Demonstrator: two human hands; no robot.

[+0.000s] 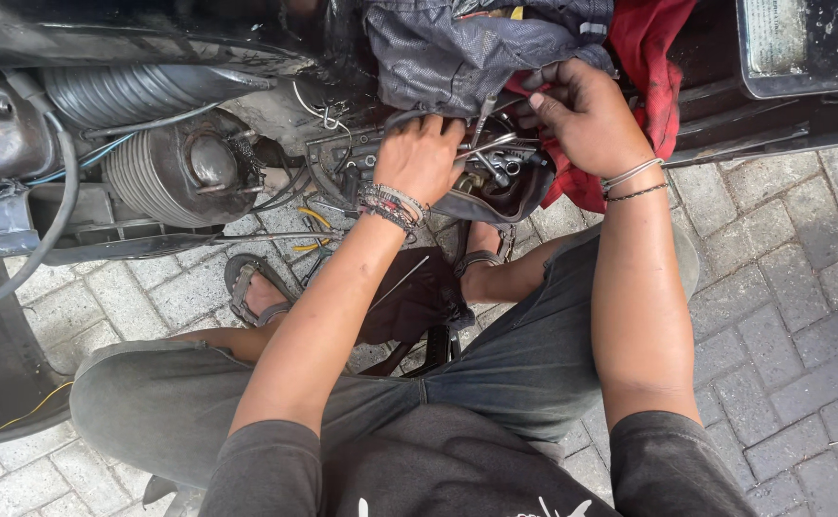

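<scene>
The tool pouch point(495, 187), a dark open bag of wrenches and metal bits, hung under the scooter's body just above the squatting person's knees, and both hands were in or at it. The left hand point(421, 158) lay palm down over the pouch's left edge, fingers curled into the opening; whether they had closed on a tool could not be made out, since the fingertips were buried among the metal. The right hand point(581, 115) pinched the bunched grey cloth point(457, 48) and red rag point(653, 57) at the pouch's upper rim, holding them back. By the look of it, this was the sorting stage: one hand clearing the way, the other searching. The next move would seem to call for singling out one piece by feel and lifting it free without snagging the rags. To the left sat the finned engine point(165, 168) and ribbed hose point(122, 91); paving bricks point(773, 287) lay beneath. The pouch's depths were dark and cluttered.
</scene>
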